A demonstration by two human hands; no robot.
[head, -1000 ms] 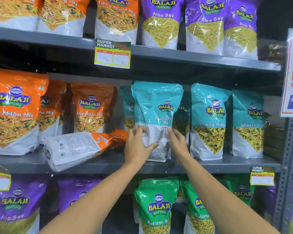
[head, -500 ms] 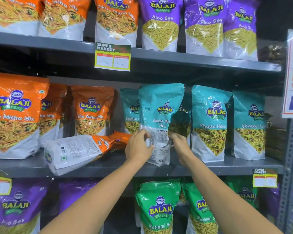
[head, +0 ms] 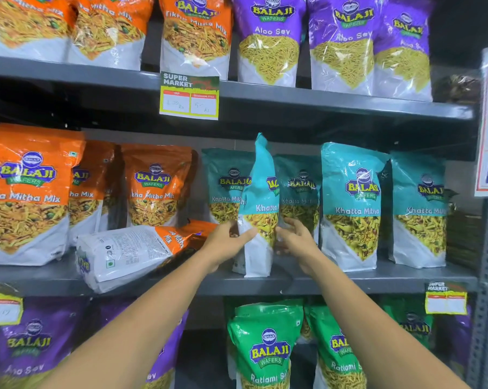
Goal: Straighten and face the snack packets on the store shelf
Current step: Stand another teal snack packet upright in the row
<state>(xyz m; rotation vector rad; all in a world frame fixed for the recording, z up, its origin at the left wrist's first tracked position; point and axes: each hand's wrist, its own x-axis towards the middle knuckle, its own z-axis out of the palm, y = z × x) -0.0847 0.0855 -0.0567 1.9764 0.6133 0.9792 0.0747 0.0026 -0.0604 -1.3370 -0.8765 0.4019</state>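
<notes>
The person is turning a teal packet [head: 261, 203] edge-on so its front will face out. It is standing on the middle shelf [head: 335, 284], between the hands. The left hand [head: 226, 244] is cupping its lower left side; the right hand [head: 293, 240], fingers spread, is touching its right (an orange packet [head: 133, 251] is lying flat nearby).

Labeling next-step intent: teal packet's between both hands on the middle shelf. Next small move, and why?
Probably finish rotating the teal Khatta Mitha packet until its front faces out, then set it square. It stands edge-on, label only partly readable, while neighbouring teal packets face forward. The left hand and right hand bracket its lower half, well placed to twist it.
</notes>
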